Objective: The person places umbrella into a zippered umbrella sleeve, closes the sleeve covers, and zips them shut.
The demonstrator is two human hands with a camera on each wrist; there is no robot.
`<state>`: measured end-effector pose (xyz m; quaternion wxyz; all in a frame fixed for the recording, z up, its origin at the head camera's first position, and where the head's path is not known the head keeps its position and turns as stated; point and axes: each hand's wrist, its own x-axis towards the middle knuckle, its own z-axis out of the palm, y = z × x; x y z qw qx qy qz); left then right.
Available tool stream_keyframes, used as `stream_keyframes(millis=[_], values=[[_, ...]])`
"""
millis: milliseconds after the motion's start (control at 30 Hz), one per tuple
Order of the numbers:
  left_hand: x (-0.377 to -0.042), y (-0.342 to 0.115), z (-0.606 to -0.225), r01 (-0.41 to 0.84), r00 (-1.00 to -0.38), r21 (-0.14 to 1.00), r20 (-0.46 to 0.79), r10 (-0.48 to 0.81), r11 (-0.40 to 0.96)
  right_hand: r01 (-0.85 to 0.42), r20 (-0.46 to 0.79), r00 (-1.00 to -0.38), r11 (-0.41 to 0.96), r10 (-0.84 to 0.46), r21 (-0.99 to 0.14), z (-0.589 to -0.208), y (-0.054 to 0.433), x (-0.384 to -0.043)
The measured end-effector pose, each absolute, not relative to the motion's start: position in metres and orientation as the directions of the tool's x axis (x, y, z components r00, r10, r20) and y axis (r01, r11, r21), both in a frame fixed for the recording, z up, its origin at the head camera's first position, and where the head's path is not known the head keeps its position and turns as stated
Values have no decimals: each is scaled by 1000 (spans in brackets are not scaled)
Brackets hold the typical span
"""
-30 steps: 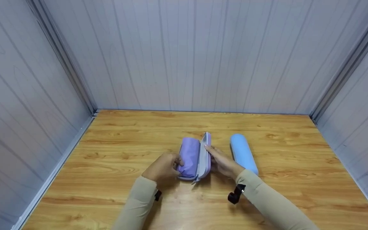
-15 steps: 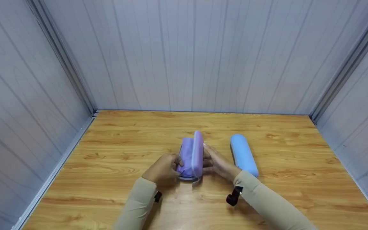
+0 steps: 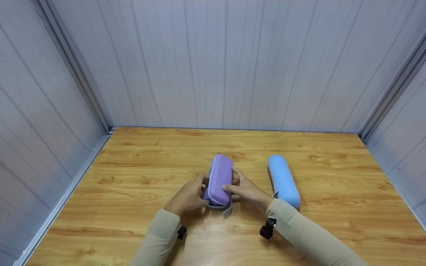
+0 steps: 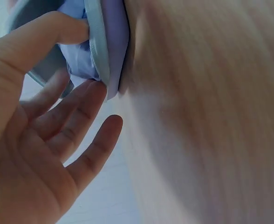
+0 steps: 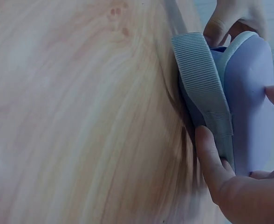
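A purple zip case point(image 3: 221, 179) lies on the wooden table with its lid lowered over the base. In the left wrist view, a gap along the left side shows the crumpled lilac lining point(image 4: 78, 60). My left hand point(image 3: 188, 195) holds that side by its rim, thumb at the grey zip edge, fingertips against the wall. From the right, my right hand point(image 3: 249, 190) grips the case, its thumb on the lid and its fingers along the side. A ribbed grey strap point(image 5: 200, 70) sticks out at the near end.
A light blue case point(image 3: 284, 181) lies shut to the right, close to my right forearm. Pale panel walls point(image 3: 213, 66) enclose the wooden table point(image 3: 142, 155) at the back and both sides.
The purple case's lid has swung from upright on the right down to the left over the base. My right hand has followed it, its thumb now on top. The left hand stays at the rim.
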<state>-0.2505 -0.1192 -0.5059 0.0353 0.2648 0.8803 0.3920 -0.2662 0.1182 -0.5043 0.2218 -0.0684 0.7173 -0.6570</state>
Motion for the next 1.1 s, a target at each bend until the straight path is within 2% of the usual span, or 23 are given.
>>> stream_keyframes(millis=[267, 433, 767, 967, 1100], values=[[-245, -116, -509, 513, -832, 648, 216, 510, 563, 48, -149, -909, 257, -389, -965, -509, 113, -267], [-245, -117, -509, 556, -811, 602, 244, 532, 573, 5, -136, -918, 331, -373, -944, -508, 111, -267], [-245, -121, -512, 588, -788, 587, 259, 558, 557, -57, -96, -932, 403, -349, -913, -510, 107, -267], [-246, -121, -511, 536, -814, 624, 203, 545, 568, -105, -62, -939, 452, -340, -886, -509, 105, -266], [-251, -120, -508, 416, -857, 747, 130, 499, 519, -125, -51, -942, 488, -330, -864, -509, 104, -264]])
